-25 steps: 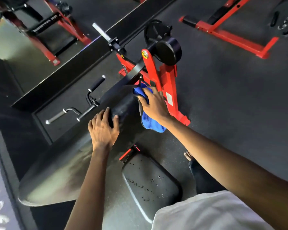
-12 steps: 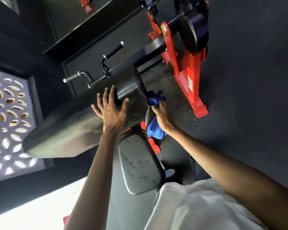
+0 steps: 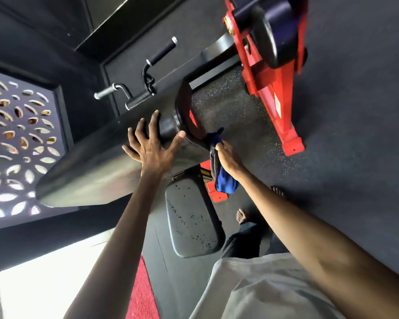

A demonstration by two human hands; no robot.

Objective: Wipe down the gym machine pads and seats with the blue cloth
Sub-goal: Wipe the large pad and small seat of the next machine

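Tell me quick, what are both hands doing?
Left hand: open, fingers spread, flat on the pad.
Right hand: closed, holding the cloth.

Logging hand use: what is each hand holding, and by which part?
Right hand grips the blue cloth at its middle, both ends free. Left hand holds nothing, resting flat on the pad.

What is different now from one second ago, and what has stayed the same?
The right hand, gripping the blue cloth, slid back along the right edge of the long black pad, away from the red frame and toward the seat. The left hand stayed flat on the pad, fingers spread. Nothing was let go.
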